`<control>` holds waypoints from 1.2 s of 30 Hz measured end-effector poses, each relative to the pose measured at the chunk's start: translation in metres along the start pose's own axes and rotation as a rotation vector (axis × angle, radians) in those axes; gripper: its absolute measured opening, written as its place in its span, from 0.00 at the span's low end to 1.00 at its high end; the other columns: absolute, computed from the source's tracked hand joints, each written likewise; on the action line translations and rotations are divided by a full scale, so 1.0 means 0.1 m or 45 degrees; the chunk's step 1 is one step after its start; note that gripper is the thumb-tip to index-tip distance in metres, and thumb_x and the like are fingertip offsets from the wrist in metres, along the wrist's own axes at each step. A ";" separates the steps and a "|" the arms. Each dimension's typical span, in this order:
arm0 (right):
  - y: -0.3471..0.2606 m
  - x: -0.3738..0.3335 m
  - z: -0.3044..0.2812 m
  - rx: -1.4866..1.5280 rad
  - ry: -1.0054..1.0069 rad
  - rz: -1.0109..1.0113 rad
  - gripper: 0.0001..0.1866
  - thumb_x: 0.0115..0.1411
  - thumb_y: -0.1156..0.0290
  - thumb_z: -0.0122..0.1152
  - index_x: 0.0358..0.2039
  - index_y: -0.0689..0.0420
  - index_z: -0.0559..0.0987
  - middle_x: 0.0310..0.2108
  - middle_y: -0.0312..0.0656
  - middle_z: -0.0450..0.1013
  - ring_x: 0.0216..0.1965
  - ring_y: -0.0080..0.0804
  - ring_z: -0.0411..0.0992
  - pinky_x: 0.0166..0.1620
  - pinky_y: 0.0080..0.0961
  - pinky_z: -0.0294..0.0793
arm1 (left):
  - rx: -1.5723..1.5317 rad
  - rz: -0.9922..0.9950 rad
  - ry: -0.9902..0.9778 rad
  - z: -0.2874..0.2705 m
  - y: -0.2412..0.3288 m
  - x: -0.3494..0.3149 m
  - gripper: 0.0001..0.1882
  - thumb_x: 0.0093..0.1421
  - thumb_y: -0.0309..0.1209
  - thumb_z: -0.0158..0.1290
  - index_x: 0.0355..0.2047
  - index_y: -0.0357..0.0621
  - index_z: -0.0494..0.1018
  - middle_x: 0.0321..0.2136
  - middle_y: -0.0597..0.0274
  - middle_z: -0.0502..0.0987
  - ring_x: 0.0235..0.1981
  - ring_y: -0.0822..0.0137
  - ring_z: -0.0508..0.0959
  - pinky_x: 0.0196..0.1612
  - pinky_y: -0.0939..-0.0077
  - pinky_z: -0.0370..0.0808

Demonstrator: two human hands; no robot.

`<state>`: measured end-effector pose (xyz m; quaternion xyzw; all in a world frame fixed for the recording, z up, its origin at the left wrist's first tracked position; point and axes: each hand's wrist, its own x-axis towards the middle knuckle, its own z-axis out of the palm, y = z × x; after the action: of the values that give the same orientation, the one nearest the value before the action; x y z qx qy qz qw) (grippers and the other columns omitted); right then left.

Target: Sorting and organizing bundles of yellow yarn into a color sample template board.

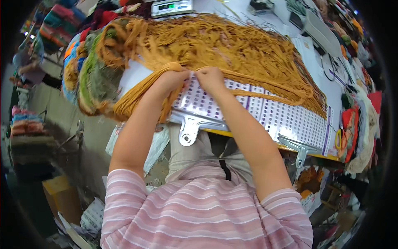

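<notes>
My left hand point(171, 79) is closed on mustard-yellow yarn point(139, 91), a thick bundle that passes over the wrist and hangs off the table's near left edge. Close beside it, my right hand point(210, 79) is closed in a pinch on strands of the same yarn, which run off to the right in a long loop. Both fingertips nearly meet; the exact strands between them are too small to tell. Beneath the hands lies a white board with rows of purple dots point(269, 114). Beyond them spreads a large heap of loose mustard yarn point(232, 45).
Two metal bulldog clips, one at left point(187, 128) and one at right point(300, 151), grip the board's near edge. Multicoloured yarn skeins point(89, 70) crowd the table's left end. A digital scale point(172, 7) stands at the back. Yellow-handled scissors point(339, 139) hang at right. A person point(33, 68) is far left.
</notes>
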<state>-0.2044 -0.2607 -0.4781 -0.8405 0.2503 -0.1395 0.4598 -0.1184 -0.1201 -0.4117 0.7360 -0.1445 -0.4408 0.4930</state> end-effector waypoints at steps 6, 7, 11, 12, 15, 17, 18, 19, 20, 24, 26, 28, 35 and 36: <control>-0.30 -0.14 0.08 0.230 0.072 0.081 0.08 0.48 0.68 0.59 0.25 0.57 0.83 0.24 0.50 0.76 0.26 0.47 0.76 0.33 0.36 0.74 | 0.237 0.059 -0.010 -0.22 -0.14 0.25 0.07 0.60 0.31 0.52 0.25 0.45 0.74 0.16 0.71 0.68 0.16 0.75 0.66 0.19 0.76 0.62; -0.28 -0.16 0.08 0.218 0.152 0.082 0.08 0.48 0.69 0.60 0.25 0.57 0.83 0.24 0.50 0.77 0.28 0.47 0.76 0.34 0.35 0.75 | 0.244 0.079 -0.027 -0.15 -0.07 0.24 0.07 0.60 0.30 0.51 0.25 0.44 0.74 0.16 0.70 0.68 0.16 0.75 0.67 0.19 0.76 0.62; -0.29 -0.19 0.01 0.225 0.179 0.126 0.05 0.49 0.71 0.64 0.25 0.58 0.81 0.26 0.46 0.78 0.30 0.44 0.77 0.36 0.37 0.75 | 0.253 0.036 -0.095 -0.14 0.08 0.23 0.06 0.59 0.25 0.50 0.25 0.42 0.73 0.16 0.70 0.69 0.16 0.74 0.67 0.20 0.77 0.63; -0.26 -0.19 0.01 0.225 0.196 0.128 0.05 0.49 0.71 0.64 0.25 0.58 0.81 0.26 0.46 0.78 0.30 0.44 0.77 0.36 0.37 0.75 | 0.262 0.045 -0.107 -0.11 0.09 0.25 0.06 0.59 0.25 0.50 0.25 0.42 0.73 0.16 0.70 0.69 0.16 0.74 0.67 0.20 0.77 0.63; -0.28 -0.21 0.00 0.228 0.200 0.133 0.06 0.51 0.70 0.62 0.28 0.59 0.80 0.26 0.49 0.77 0.31 0.46 0.77 0.37 0.38 0.75 | 0.260 -0.006 -0.102 -0.10 0.14 0.24 0.05 0.59 0.24 0.50 0.25 0.42 0.73 0.16 0.70 0.69 0.16 0.75 0.67 0.20 0.78 0.64; -0.27 -0.22 0.06 0.165 0.225 0.108 0.06 0.52 0.70 0.61 0.28 0.59 0.80 0.28 0.49 0.77 0.31 0.47 0.76 0.37 0.39 0.74 | 0.281 -0.023 -0.094 -0.09 0.16 0.23 0.04 0.60 0.25 0.51 0.28 0.41 0.74 0.17 0.70 0.69 0.16 0.75 0.67 0.20 0.78 0.65; -0.26 -0.23 0.08 0.099 0.249 0.089 0.06 0.53 0.70 0.59 0.28 0.59 0.80 0.30 0.48 0.77 0.32 0.48 0.75 0.38 0.40 0.74 | 0.292 -0.033 -0.090 -0.08 0.17 0.23 0.04 0.60 0.25 0.52 0.29 0.41 0.74 0.17 0.70 0.69 0.16 0.75 0.67 0.20 0.78 0.66; -0.26 -0.26 0.10 0.103 0.248 0.085 0.06 0.53 0.70 0.59 0.28 0.59 0.80 0.30 0.48 0.77 0.32 0.48 0.75 0.38 0.40 0.74 | 0.294 -0.032 -0.085 -0.09 0.16 0.24 0.04 0.60 0.25 0.52 0.29 0.41 0.74 0.17 0.70 0.69 0.16 0.75 0.67 0.20 0.78 0.66; -0.26 -0.30 0.13 0.115 0.307 0.014 0.06 0.53 0.71 0.58 0.28 0.59 0.81 0.31 0.47 0.76 0.33 0.48 0.75 0.38 0.40 0.74 | 0.303 -0.033 -0.092 -0.11 0.16 0.25 0.03 0.61 0.25 0.52 0.29 0.41 0.74 0.17 0.69 0.69 0.16 0.75 0.67 0.21 0.77 0.66; -0.15 -0.37 0.11 0.192 0.253 -0.163 0.07 0.53 0.72 0.57 0.28 0.58 0.82 0.36 0.44 0.73 0.37 0.47 0.73 0.39 0.39 0.73 | 0.369 -0.043 -0.104 -0.07 0.24 0.20 0.03 0.60 0.25 0.53 0.30 0.40 0.74 0.18 0.68 0.69 0.17 0.73 0.68 0.21 0.77 0.67; -0.13 -0.36 0.10 0.235 0.237 -0.195 0.07 0.53 0.72 0.56 0.27 0.59 0.82 0.36 0.46 0.72 0.37 0.49 0.73 0.39 0.41 0.73 | 0.387 -0.036 -0.104 -0.13 0.18 0.26 0.03 0.60 0.26 0.54 0.30 0.40 0.74 0.18 0.67 0.70 0.17 0.73 0.69 0.21 0.76 0.67; -0.11 -0.34 0.09 0.277 0.226 -0.222 0.07 0.53 0.72 0.56 0.25 0.59 0.81 0.36 0.48 0.72 0.37 0.51 0.72 0.40 0.43 0.73 | 0.408 -0.028 -0.110 -0.13 0.17 0.29 0.04 0.60 0.27 0.55 0.31 0.39 0.73 0.18 0.66 0.70 0.17 0.72 0.70 0.20 0.75 0.68; -0.23 -0.40 0.01 0.292 0.169 -0.101 0.06 0.54 0.74 0.57 0.32 0.61 0.76 0.37 0.49 0.71 0.39 0.51 0.72 0.41 0.43 0.72 | 0.548 -0.037 0.061 -0.11 0.17 0.27 0.06 0.60 0.29 0.55 0.31 0.40 0.74 0.18 0.66 0.71 0.17 0.72 0.70 0.21 0.74 0.68; -0.25 -0.41 0.00 0.264 0.197 -0.131 0.06 0.54 0.74 0.56 0.32 0.61 0.74 0.38 0.50 0.70 0.39 0.52 0.72 0.41 0.44 0.72 | 0.618 0.029 0.120 -0.14 0.17 0.26 0.06 0.61 0.30 0.53 0.29 0.40 0.73 0.18 0.66 0.71 0.17 0.72 0.70 0.20 0.75 0.67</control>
<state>-0.2316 -0.2264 -0.4572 -0.7869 0.2258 -0.2523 0.5159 -0.0889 -0.1368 -0.4081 0.8509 -0.2315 -0.3527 0.3129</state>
